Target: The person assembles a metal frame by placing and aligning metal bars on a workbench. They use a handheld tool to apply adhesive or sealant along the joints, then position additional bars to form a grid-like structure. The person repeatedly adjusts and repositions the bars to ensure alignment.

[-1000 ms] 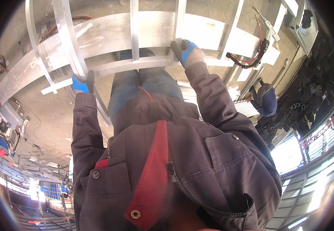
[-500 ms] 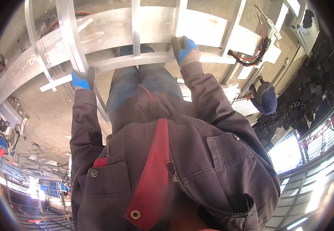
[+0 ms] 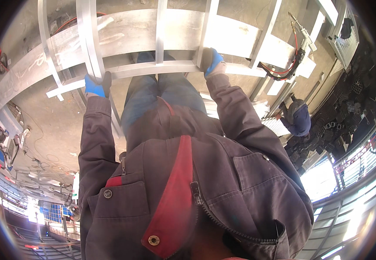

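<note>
In front of me lies a ladder-like frame of silver metal bars (image 3: 153, 69), its crossbars pointing away from my body. My left hand (image 3: 97, 85), in a blue and dark work glove, is closed around the near rail where a wide crossbar (image 3: 89, 41) meets it. Gloved the same way, my right hand (image 3: 212, 61) grips the frame farther right, beside the foot of another crossbar (image 3: 207, 30). The fingers of both hands are partly hidden. Beneath the crossbars runs a broad, flat silver beam (image 3: 131, 38).
A torch-like tool (image 3: 303, 32) with a red and black hose is at the upper right. Beyond it, a person in dark blue (image 3: 298, 117) bends near many dark piled pieces (image 3: 337, 112). Cables and equipment (image 3: 16, 138) lie on the floor at left.
The frame, the beam and my hands appear slightly farther right in the view, my right hand also lower. Both hands keep their hold. The bending person has shifted slightly.
</note>
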{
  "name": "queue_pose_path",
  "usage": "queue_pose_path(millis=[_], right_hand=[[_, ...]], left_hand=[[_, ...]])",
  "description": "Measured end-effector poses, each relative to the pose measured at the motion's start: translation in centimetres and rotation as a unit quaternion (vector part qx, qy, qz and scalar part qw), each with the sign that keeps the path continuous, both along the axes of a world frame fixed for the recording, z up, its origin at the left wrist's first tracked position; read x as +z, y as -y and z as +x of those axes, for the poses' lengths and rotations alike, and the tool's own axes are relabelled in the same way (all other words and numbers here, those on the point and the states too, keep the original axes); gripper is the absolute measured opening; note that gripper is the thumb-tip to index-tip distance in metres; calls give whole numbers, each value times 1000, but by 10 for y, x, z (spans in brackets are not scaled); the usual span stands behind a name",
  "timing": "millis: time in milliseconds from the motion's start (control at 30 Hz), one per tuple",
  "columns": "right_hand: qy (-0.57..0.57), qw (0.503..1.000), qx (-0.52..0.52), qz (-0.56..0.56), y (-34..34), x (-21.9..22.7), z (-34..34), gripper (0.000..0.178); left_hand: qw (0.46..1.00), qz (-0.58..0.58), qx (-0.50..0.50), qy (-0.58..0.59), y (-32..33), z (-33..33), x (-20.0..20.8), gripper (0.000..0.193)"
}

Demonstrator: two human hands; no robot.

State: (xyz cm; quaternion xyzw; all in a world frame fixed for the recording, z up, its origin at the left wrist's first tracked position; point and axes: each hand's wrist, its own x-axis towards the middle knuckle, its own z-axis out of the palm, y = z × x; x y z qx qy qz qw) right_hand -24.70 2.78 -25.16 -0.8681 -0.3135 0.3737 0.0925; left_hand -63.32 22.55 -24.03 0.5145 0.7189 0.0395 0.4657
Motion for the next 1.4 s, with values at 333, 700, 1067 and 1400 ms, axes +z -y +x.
queue_pose_path(millis=[333,700,1067,1400], right_hand=[[55,998,12,2,-5,11,-6,55],[75,997,-31,-15,-28,14,-12,43],[52,996,-42,-50,-31,13,-10,48],[60,996,-42,-47,-39,16,-15,46]], left_hand=[[999,43,-7,15,8,-15,-21,61],[1000,11,-4,8,3,-8,-9,64],[999,51,-6,3,3,-7,-10,54],[999,24,-30,-11,2,-11,-11,56]])
